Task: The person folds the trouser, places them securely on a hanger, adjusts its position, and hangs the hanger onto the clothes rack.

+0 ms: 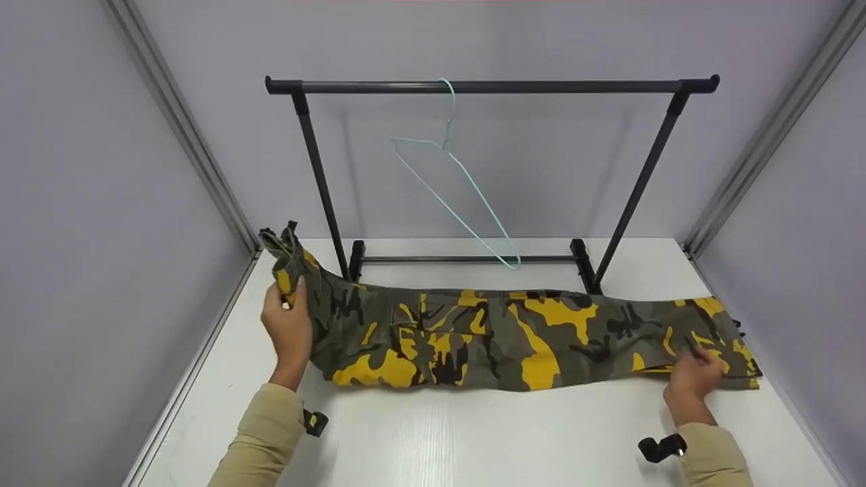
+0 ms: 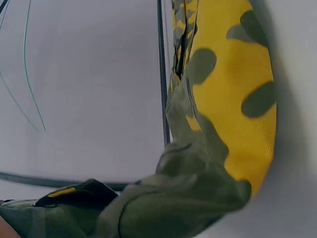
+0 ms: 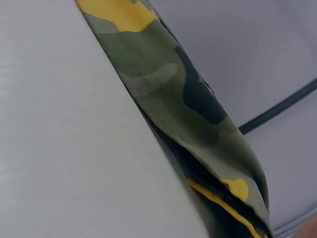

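Camouflage trousers (image 1: 541, 341) in grey-green, black and yellow lie folded lengthwise across the white table, with a flap pocket (image 1: 443, 318) showing on the upper leg. At their left end my left hand (image 1: 289, 325) grips the bunched fabric, thumb in front, and holds that end raised. My right hand (image 1: 693, 375) pinches the lower edge near the right end, its fingers partly behind the cloth. Close up in the left wrist view, the trousers (image 2: 233, 94) bend upward at the held end. A gap between the layers of the trousers (image 3: 163, 89) opens along the edge in the right wrist view.
Behind the trousers stands a black garment rack (image 1: 514, 87), its feet on the white table (image 1: 419, 439). A light-blue wire hanger (image 1: 467, 226) hangs from the bar, turned at an angle. Grey walls (image 1: 95, 203) enclose the table at the back and both sides.
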Demonstrator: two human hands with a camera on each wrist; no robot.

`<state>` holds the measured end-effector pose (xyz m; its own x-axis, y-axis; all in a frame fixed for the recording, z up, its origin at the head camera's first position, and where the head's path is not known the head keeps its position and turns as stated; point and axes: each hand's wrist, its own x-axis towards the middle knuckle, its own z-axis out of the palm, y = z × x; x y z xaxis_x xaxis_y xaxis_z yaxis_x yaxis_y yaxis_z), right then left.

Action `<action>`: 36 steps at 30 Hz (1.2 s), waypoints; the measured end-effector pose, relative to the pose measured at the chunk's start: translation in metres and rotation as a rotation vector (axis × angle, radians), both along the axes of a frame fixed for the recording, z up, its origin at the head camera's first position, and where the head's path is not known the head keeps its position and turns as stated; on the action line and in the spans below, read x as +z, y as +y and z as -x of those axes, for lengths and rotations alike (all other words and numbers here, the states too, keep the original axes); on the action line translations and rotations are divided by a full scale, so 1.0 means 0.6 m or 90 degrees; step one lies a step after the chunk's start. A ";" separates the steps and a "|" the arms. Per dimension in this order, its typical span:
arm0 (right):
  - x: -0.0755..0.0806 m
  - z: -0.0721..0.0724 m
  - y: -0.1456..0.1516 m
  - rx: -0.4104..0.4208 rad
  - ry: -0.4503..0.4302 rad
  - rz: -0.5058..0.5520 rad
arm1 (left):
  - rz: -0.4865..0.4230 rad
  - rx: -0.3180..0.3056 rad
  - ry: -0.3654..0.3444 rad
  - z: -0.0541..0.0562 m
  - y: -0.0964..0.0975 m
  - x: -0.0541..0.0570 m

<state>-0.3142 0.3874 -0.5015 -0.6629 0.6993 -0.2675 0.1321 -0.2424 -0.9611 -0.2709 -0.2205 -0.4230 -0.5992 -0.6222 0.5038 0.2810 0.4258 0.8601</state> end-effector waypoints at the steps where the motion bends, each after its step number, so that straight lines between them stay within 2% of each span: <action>1: 0.004 0.000 -0.016 0.066 0.016 -0.031 | 0.023 -0.005 0.005 0.001 0.010 0.002; 4: 0.018 0.003 -0.074 0.249 0.046 -0.110 | 0.073 -0.030 0.011 0.007 0.039 0.008; 6: 0.026 0.005 -0.113 0.363 0.053 -0.132 | 0.090 -0.049 0.006 0.011 0.058 0.010; 8: 0.032 0.005 -0.154 0.475 0.051 -0.124 | 0.104 -0.066 -0.001 0.015 0.077 0.009; 11: 0.037 -0.005 -0.216 0.666 0.057 -0.065 | 0.122 -0.084 -0.015 0.019 0.109 0.000; 14: 0.040 -0.016 -0.281 0.827 0.068 0.029 | 0.162 -0.092 -0.035 0.021 0.145 -0.016; 16: 0.042 -0.021 -0.321 0.908 0.071 0.097 | 0.202 -0.098 -0.047 0.021 0.172 -0.027; 18: 0.044 -0.020 -0.355 0.956 0.076 0.170 | 0.249 -0.110 -0.050 0.022 0.199 -0.037; 21: 0.048 -0.013 -0.390 0.949 0.083 0.289 | 0.317 -0.144 -0.054 0.025 0.241 -0.051; 24: 0.053 -0.004 -0.410 0.880 0.093 0.393 | 0.390 -0.174 -0.073 0.024 0.279 -0.068; 27: 0.058 0.001 -0.422 0.813 0.090 0.454 | 0.455 -0.189 -0.090 0.019 0.307 -0.085; 32: 0.056 -0.004 -0.442 0.714 0.029 0.480 | 0.515 -0.228 -0.122 0.006 0.326 -0.109; 36: 0.039 -0.014 -0.455 0.645 -0.003 0.476 | 0.526 -0.262 -0.170 -0.008 0.325 -0.129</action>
<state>-0.3057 0.1143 -0.4779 -0.8102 -0.4451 -0.3815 0.5800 -0.5143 -0.6318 -0.2661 -0.0256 -0.5002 -0.8496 0.1534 0.5046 0.3826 0.8377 0.3896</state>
